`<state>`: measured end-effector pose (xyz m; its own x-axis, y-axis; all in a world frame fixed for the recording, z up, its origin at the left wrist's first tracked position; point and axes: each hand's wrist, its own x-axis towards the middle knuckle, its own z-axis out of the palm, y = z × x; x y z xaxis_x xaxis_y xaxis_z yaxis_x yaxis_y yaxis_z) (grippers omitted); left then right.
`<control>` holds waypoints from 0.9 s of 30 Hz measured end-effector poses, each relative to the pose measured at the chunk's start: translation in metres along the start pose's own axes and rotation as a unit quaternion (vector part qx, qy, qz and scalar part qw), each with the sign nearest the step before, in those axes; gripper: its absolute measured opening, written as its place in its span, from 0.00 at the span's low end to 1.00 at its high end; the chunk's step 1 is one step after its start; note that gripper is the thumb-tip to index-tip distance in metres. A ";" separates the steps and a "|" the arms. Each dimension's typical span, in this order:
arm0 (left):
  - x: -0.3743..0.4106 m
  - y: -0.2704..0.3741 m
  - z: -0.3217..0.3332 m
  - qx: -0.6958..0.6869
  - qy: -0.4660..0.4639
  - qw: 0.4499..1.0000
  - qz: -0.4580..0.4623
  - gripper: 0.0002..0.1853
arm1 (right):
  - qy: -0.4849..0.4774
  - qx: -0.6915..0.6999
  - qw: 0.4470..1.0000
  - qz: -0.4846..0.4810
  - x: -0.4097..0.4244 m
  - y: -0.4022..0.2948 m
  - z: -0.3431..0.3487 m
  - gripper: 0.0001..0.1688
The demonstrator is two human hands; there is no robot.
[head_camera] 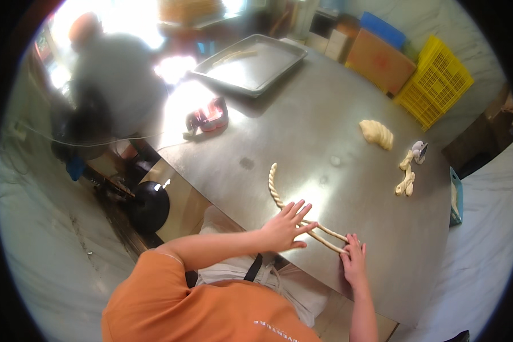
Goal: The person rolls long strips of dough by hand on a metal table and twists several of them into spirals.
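Observation:
On the steel worktable (256,149) before me lies a thin dough rope (273,184), twisted at its far end. Toward my right it parts into two strands, side by side with a gap between them. My left hand (284,228) lies palm down across the middle of the rope, fingers spread, hiding part of it. The fingertips and thumb of my right hand (354,258) hold the near ends of both strands. A ridged dough lump (376,134) rests farther off. Right of it are several joined dough pieces (405,176), touching a small white object (419,150) with a dark face.
A metal baking tray (278,70) with long pieces in it stands at the far side. A dark-and-red object (207,115) sits near the left edge by a white cord (111,142). Yellow plastic crates (438,81) line the wall; a teal bin (455,196) stands right.

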<state>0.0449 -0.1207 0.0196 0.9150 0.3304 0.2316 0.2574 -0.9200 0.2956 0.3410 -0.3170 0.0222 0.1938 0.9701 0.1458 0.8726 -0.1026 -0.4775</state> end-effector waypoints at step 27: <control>0.074 0.001 0.027 0.021 0.106 0.986 -0.125 0.49 | -0.014 -0.075 0.978 0.192 0.086 -0.057 -0.028 0.16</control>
<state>0.1216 -0.1033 0.0118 0.7373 0.5804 0.3457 0.4836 -0.8108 0.3298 0.3204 -0.2336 0.0861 0.5105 0.8587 -0.0444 0.7937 -0.4905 -0.3599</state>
